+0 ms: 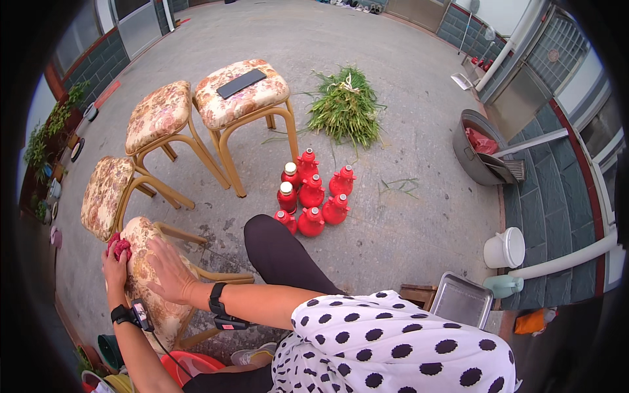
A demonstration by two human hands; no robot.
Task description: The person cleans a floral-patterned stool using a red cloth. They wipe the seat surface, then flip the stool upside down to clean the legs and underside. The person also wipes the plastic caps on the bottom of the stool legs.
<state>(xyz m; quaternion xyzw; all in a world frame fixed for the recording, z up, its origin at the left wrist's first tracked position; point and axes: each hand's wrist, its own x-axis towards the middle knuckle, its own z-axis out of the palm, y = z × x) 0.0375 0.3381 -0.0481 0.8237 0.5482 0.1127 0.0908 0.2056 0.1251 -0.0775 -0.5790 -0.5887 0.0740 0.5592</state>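
In the head view, my left hand (pixel 115 267) is closed around a crumpled red cloth (pixel 120 247) at the far edge of a floral cushioned stool (pixel 140 255). My right hand (pixel 167 270) lies with fingers spread on the same cushion. Close beyond stand another floral stool (pixel 105 196), a third one (pixel 159 110) and a fourth one (pixel 245 105), which bears a dark flat slab-like object (pixel 241 83). Part of the nearest stool's seat is hidden under my hands and forearms.
Several red bottles (pixel 311 190) stand on the concrete floor beyond my knee. Behind them lies a tied bundle of green stalks (pixel 346 108). A red basin (pixel 196 364) sits below my arms. To the right are a metal tub (pixel 469 159), a white bucket (pixel 506 248) and a metal tray (pixel 462 302).
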